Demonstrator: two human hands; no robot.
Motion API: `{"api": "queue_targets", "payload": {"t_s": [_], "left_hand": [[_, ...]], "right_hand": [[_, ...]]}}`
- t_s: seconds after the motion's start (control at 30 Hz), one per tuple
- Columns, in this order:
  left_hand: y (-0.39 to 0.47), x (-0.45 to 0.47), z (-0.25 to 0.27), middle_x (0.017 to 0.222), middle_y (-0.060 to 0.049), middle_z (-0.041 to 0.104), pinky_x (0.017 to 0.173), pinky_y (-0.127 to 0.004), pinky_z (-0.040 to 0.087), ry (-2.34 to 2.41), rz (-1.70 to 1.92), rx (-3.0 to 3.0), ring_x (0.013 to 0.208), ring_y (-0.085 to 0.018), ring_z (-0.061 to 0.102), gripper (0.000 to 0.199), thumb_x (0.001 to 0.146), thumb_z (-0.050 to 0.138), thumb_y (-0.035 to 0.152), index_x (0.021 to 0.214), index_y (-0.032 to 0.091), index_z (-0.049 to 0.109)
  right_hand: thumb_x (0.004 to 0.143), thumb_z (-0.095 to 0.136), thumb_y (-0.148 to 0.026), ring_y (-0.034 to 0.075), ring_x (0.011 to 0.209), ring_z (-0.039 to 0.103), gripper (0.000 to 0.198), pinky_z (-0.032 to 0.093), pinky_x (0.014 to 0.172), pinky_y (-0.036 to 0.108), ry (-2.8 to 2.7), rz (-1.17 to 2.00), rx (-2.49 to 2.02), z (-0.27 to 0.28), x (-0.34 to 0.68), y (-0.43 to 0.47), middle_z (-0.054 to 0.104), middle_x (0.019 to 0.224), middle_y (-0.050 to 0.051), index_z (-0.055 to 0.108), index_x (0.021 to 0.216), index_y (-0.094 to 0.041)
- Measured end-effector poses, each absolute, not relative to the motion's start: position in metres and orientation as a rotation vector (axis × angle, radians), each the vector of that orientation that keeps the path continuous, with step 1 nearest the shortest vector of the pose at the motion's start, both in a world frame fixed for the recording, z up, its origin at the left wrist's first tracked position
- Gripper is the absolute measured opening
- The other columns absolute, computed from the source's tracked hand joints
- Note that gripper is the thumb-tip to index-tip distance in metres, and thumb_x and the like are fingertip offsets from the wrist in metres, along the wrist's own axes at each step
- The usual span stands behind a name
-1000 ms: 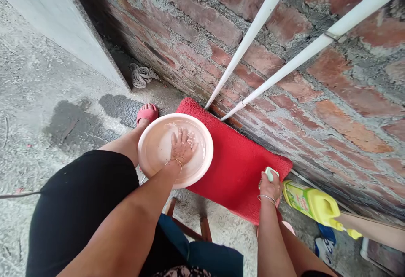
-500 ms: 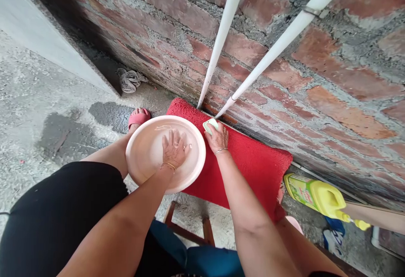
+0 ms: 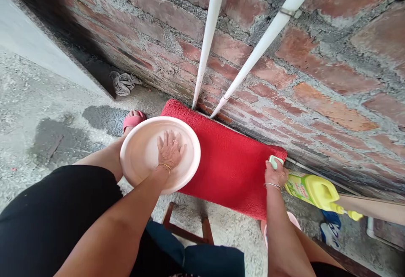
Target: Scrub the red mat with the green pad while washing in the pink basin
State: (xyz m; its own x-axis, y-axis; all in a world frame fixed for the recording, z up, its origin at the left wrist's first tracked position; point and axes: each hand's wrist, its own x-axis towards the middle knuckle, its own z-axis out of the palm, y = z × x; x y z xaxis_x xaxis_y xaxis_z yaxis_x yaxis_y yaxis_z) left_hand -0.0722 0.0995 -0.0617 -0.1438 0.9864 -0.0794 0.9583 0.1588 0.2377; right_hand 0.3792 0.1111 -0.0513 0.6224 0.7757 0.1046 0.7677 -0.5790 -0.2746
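Note:
My left hand (image 3: 171, 149) rests inside a pale pink basin (image 3: 133, 176), fingers spread flat near its bottom. The basin seems to hold shallow, cloudy water and sits on the left end of a red mat (image 3: 232, 154). At the mat's far right end, my right hand (image 3: 276, 173) grips a small pale green block (image 3: 275, 162) against the red pile. Whether the block is a soap bar or a scrub brush, I cannot tell. Bracelets circle both wrists.
Two white pipes (image 3: 249, 64) run down the brick wall (image 3: 158, 28) behind the mat. A yellow bottle (image 3: 319, 190) lies right of my right hand. Wooden legs (image 3: 207, 230) show below the mat. A coiled rope (image 3: 123, 83) lies on the concrete floor at the left.
My right hand has slid the pale green block from beside the basin to the mat's right end. My left hand stays in the basin. The view has shifted slightly.

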Motion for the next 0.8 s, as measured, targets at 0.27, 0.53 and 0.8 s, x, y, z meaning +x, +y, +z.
{"api": "queue_targets", "payload": {"t_s": [0.27, 0.53, 0.8], "left_hand": [[0.099, -0.072, -0.061, 0.162, -0.019, 0.038, 0.122, -0.066, 0.011, 2.21, 0.19, 1.864, 0.155, -0.037, 0.02, 0.061, 0.098, 0.039, 0.047, 0.15, 0.017, 0.052], [0.099, -0.072, -0.057, 0.162, -0.018, 0.038, 0.123, -0.065, 0.012, 2.211, 0.179, 1.866, 0.156, -0.037, 0.019, 0.061, 0.097, 0.041, 0.048, 0.149, 0.017, 0.053], [0.099, -0.072, -0.059, 0.163, -0.016, 0.037, 0.122, -0.066, 0.011, 2.201, 0.167, 1.864, 0.156, -0.037, 0.019, 0.06, 0.098, 0.04, 0.045, 0.15, 0.019, 0.052]], "right_hand": [[0.09, 0.058, -0.045, 0.027, 0.108, 0.052, 0.04, 0.041, 0.094, 0.039, -1.993, 0.358, -2.056, -0.044, 0.178, 0.134, 0.058, 0.121, 0.012, 0.072, 0.122, -0.026], [0.099, 0.05, -0.035, 0.027, 0.107, 0.051, 0.038, 0.037, 0.092, 0.038, -2.341, 0.462, -1.948, -0.037, 0.11, 0.144, 0.053, 0.13, 0.012, 0.066, 0.134, -0.034], [0.089, 0.056, -0.051, 0.028, 0.105, 0.054, 0.046, 0.043, 0.092, 0.04, -1.91, 0.214, -2.198, -0.048, 0.271, 0.094, 0.06, 0.116, 0.014, 0.073, 0.121, -0.022]]}}
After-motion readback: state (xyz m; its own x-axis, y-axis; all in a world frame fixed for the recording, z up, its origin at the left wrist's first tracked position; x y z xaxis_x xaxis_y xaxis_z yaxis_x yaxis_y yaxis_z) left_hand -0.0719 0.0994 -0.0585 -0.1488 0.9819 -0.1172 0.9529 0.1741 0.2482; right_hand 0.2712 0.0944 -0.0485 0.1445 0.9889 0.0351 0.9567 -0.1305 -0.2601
